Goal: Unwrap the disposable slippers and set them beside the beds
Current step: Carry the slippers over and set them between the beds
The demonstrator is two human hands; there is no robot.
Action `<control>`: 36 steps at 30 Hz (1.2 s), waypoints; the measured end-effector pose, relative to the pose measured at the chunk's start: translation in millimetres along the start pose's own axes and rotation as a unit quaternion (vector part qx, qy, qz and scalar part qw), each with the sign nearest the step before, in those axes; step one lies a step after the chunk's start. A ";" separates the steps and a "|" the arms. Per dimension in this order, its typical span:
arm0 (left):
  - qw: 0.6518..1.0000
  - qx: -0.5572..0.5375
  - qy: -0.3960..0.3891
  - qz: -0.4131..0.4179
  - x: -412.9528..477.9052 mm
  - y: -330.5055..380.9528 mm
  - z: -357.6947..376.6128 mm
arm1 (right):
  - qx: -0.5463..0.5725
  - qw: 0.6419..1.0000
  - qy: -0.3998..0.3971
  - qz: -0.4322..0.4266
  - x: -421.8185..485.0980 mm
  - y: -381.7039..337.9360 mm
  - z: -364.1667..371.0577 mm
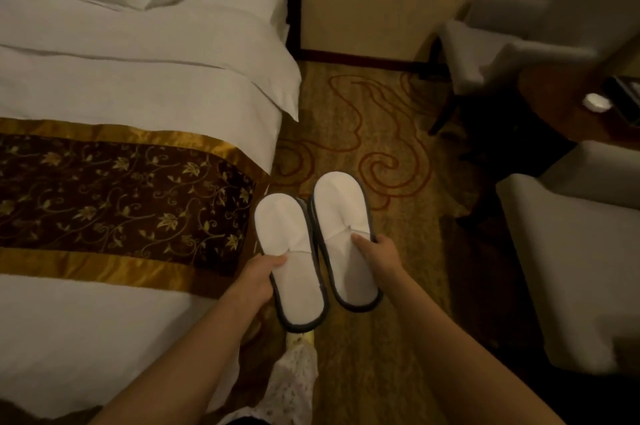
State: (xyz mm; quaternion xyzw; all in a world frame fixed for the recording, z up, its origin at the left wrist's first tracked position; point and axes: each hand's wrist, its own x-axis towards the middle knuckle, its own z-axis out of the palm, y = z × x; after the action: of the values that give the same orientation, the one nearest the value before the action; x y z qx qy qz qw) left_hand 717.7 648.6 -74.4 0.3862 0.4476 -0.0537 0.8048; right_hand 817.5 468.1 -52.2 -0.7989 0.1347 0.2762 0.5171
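Hands (263, 277) — white, seemingly dark-edged slippers (294, 251)

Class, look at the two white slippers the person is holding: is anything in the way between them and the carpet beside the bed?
Nothing visible blocks them. Each hand holds one slipper, left hand the left slipper, right hand the right slipper, above bare patterned carpet next to the bed. The armchairs stand well aside.

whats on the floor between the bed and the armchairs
In the head view, patterned carpet lies between the bed and the armchairs, with nothing resting on it.
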 end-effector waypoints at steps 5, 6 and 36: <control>0.999 -0.036 0.037 0.009 66.4 56.5 23.0 | -0.026 0.999 -0.040 -0.002 87.5 -55.8 22.2; 0.998 -0.043 0.046 0.010 77.3 66.0 26.4 | -0.030 0.998 -0.048 -0.003 102.3 -65.3 26.5; 0.863 -0.353 0.355 0.065 350.9 -180.1 9.4 | -0.421 0.832 -0.352 -0.083 486.3 95.6 172.7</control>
State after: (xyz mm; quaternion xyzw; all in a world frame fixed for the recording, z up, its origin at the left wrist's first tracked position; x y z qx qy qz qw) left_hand 854.6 608.0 -442.2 0.0971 0.6662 0.3012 0.6753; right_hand 1111.9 616.9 -460.4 -0.7960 -0.2532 0.5247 0.1639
